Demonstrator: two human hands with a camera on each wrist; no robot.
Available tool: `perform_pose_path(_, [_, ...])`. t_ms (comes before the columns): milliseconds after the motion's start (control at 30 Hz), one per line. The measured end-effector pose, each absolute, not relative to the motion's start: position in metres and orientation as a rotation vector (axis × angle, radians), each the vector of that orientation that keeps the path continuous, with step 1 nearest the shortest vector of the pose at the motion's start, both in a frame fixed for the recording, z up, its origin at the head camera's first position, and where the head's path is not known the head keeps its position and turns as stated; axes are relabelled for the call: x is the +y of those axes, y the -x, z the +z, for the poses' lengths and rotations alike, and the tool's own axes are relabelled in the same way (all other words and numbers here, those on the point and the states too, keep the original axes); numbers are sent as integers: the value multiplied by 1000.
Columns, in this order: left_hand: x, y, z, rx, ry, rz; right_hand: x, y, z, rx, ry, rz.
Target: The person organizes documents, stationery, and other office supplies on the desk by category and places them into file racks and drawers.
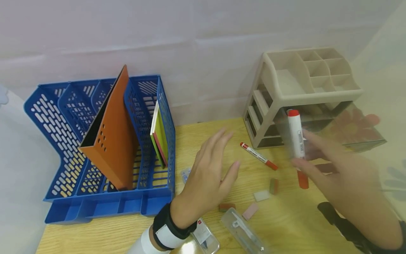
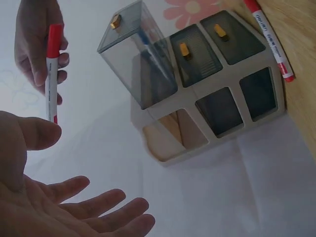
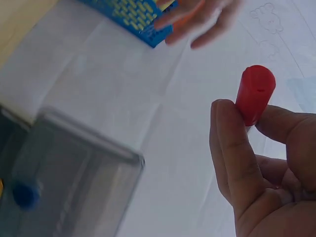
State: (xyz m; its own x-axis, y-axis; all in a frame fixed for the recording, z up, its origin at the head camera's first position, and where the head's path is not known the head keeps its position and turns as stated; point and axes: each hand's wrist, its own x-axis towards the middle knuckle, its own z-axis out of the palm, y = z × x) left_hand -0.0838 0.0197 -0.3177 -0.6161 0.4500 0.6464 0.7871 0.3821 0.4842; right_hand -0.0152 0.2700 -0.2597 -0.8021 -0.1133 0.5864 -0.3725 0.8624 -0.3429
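Observation:
My right hand pinches a white-barrelled marker with red ends between thumb and fingers, nearly upright. In the right wrist view only the red end of the marker shows. Close beside it is the beige desk organizer, with one clear drawer pulled out. Something blue shows through that drawer. My left hand hovers over the table with fingers spread and nothing in them. A second red marker lies on the table in front of the organizer.
A blue file rack with an orange folder and thin notebooks stands at left. Several erasers, including a white one and a pink one, lie near a clear case and a small clear box.

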Motion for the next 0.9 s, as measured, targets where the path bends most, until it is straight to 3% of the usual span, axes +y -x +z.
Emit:
perform_pose_path(567, [-4,76,-344,-2556,1146,-706,320,26,-243,-2459,-319,540])
perform_pose_path(900, [-15,78,-350,-2733,1295,-610,348,46,-225,-2589,-463,38])
